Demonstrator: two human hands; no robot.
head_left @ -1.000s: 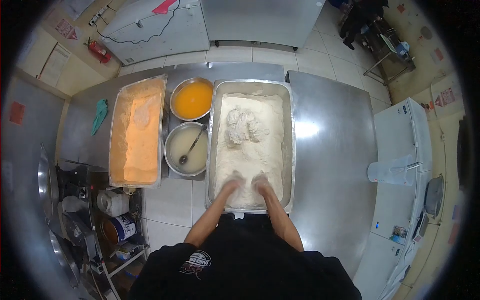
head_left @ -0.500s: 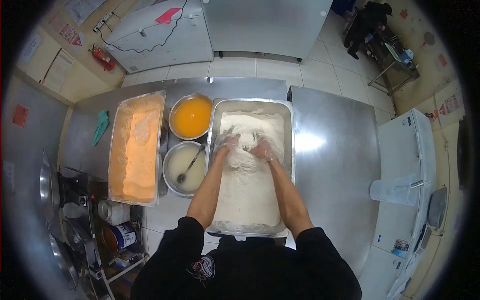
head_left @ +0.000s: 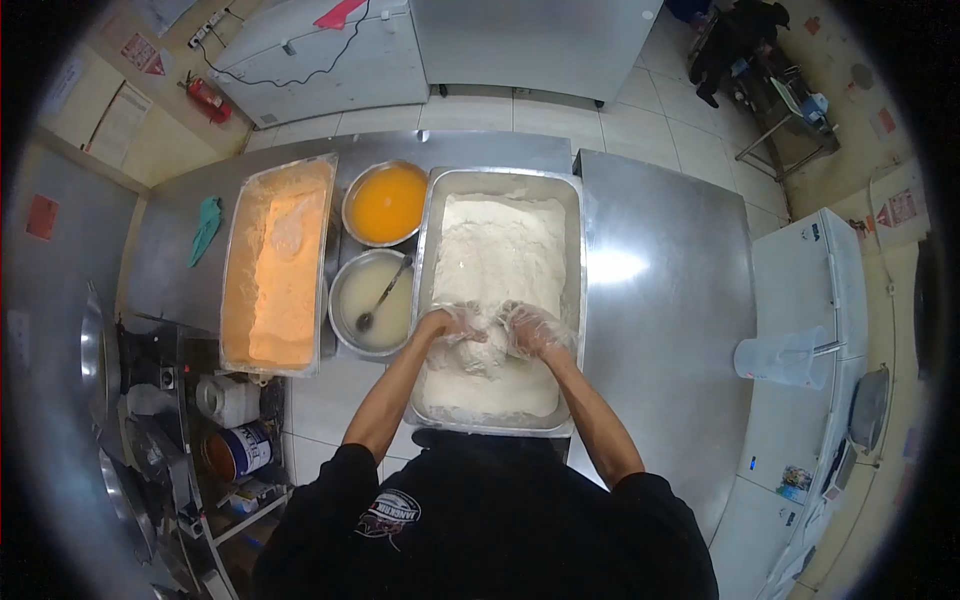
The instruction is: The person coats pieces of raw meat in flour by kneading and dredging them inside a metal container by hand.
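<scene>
A deep metal tray point(head_left: 574, 250) full of white, flour-like powder point(head_left: 500, 240) lies directly in front of me. Both my hands wear clear, loose plastic gloves dusted with powder. My left hand point(head_left: 458, 322) reaches into the near half of the tray, fingers pointing inward and partly in the powder. Facing it from the other side is my right hand point(head_left: 535, 328), its fingers apart and curved toward the middle. Between and just below the hands is a loose, lumpy mound of powder. Whether anything is buried in it I cannot tell.
Left of the tray stand a bowl of orange liquid point(head_left: 384, 204) and a bowl of cloudy liquid point(head_left: 350, 300) with a ladle point(head_left: 366, 320). Farther left are a tray of orange powder point(head_left: 280, 310) and a green cloth point(head_left: 205, 232). A person point(head_left: 735, 50) is at the back right.
My hands have drawn back from the tray's far half to its near half, pulling powder along. The powder behind them now lies in a rough, raised bed. The view has tilted slightly.
</scene>
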